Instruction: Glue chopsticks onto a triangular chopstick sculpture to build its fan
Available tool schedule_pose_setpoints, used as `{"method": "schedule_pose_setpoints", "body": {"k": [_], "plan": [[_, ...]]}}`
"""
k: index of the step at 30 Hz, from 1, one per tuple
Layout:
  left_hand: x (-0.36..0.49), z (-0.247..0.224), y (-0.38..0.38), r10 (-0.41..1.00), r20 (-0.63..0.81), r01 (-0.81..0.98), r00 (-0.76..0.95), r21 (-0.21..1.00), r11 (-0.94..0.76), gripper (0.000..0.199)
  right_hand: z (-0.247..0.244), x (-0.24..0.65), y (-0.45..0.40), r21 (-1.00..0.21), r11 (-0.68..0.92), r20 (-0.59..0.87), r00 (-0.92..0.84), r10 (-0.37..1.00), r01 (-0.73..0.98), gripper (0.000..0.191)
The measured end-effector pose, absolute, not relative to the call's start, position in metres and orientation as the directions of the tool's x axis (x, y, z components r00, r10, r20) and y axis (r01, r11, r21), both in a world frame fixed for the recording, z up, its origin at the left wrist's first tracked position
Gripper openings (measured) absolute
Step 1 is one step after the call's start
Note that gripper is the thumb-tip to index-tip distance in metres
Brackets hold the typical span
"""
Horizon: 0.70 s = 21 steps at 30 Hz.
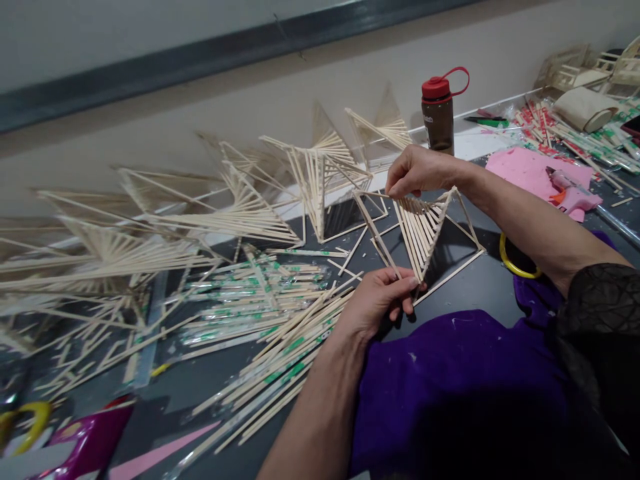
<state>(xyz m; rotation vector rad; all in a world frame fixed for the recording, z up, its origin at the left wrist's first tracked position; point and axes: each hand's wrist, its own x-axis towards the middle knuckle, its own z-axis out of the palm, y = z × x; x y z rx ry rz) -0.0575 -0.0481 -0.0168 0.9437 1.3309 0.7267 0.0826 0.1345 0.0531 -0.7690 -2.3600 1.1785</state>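
A frame of thin wooden sticks point(419, 235) stands on the dark table, its slats fanned into a twisted surface. My left hand point(387, 297) pinches its lower front corner between thumb and fingers. At the upper edge, my right hand point(413, 172) has its fingers closed on the top of the frame, near the ends of the slats. Left of it, a similar finished-looking stick model point(317, 190) rests near the wall. Wrapped and loose chopsticks point(295, 340) lie in a pile beside my left forearm.
More stick models point(230, 217) line the wall. A bottle with a red lid point(437, 117) stands behind my right hand. A glue gun point(575, 192) lies on pink paper point(530, 170) at right. Yellow-handled scissors point(517, 261) sit under my right forearm; a purple packet point(93, 437) is front left.
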Motion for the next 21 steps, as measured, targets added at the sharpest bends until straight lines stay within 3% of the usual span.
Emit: {"method": "schedule_pose_setpoints", "body": {"k": [21], "plan": [[-0.057, -0.0132, -0.0493, 0.86, -0.503, 0.108, 0.091, 0.863, 0.493, 0.035, 0.0561, 0.085, 0.1328, -0.822, 0.497, 0.084, -0.803, 0.59, 0.279, 0.006]]}}
